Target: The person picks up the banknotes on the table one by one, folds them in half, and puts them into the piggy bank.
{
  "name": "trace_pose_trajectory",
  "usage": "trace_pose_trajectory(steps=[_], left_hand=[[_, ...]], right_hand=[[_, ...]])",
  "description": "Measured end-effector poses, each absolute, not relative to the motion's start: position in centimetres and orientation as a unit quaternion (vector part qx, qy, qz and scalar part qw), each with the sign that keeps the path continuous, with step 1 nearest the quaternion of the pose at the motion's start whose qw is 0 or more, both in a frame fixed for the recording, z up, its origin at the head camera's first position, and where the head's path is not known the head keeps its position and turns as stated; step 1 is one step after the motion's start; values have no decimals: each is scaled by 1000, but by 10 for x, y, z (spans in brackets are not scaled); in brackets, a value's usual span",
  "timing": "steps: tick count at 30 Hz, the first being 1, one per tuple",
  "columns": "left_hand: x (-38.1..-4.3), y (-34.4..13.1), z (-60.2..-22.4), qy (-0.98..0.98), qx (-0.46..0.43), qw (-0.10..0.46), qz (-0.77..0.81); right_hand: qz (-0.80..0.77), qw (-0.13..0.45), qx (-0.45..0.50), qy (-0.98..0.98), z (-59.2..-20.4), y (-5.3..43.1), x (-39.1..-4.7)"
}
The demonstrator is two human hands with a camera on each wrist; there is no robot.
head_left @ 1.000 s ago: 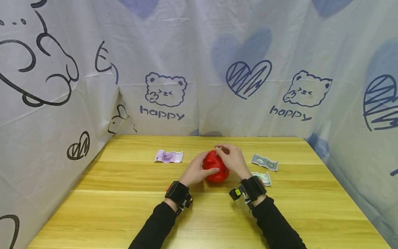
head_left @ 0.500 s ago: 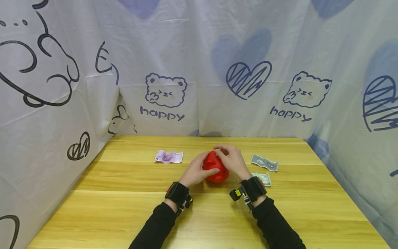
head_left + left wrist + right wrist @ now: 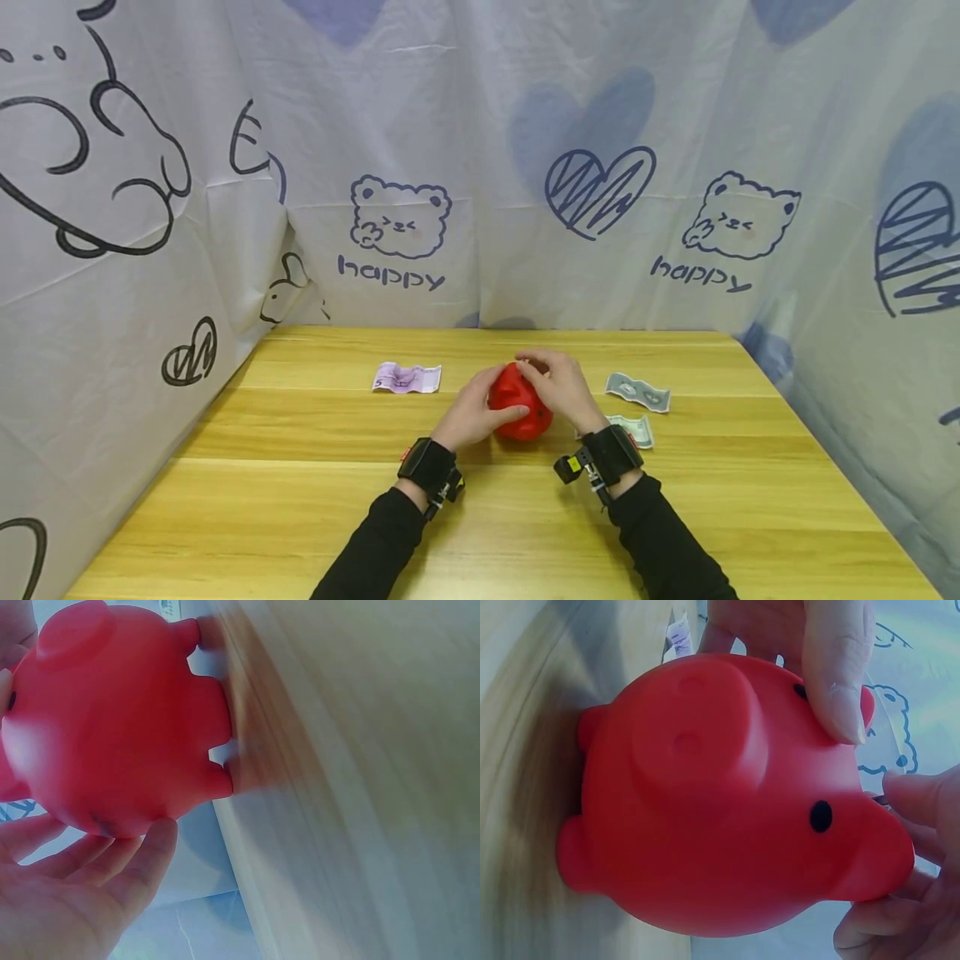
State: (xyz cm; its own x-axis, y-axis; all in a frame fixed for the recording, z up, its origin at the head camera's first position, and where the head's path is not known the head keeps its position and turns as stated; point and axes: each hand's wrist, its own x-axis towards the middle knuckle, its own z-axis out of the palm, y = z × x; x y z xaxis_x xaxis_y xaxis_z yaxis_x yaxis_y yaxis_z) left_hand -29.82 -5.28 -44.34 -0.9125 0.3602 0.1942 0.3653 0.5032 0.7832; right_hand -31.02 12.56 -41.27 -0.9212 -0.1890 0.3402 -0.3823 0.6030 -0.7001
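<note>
A red piggy bank (image 3: 519, 429) stands upright on the table, its snout turned toward the right wrist camera. My left hand (image 3: 468, 414) grips it from the left, with the thumb over the head and the fingers along the side and back. At the top my right hand (image 3: 562, 387) bends its fingers behind an ear. Between its thumb and fingers I see the edge of a thin dark slip (image 3: 880, 800), mostly hidden by the ear and hand. Whether the slip enters a slot cannot be seen.
A creased purple banknote (image 3: 407, 378) lies left of the piggy bank. To the right lie a grey-green banknote (image 3: 637, 392) and a pale green banknote (image 3: 637, 431), the latter partly behind the right wrist. A printed cloth (image 3: 480, 292) hangs behind the wooden table (image 3: 510, 533).
The right thumb and fingers have shifted very slightly downward at the top of the piggy bank. The left hand and the banknotes stay in place.
</note>
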Motion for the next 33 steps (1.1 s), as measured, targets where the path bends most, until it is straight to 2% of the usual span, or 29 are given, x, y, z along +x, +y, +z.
trace_pose_trajectory(steps=[18,33], left_hand=[[-299,-53,-445,-864,-215,11,-455],[-299,-53,-446,-868,-210,11,-450]], right_hand=[[402,116,181,-890,-413,128,-311],[420,146,155,-882,-419,125,-313]])
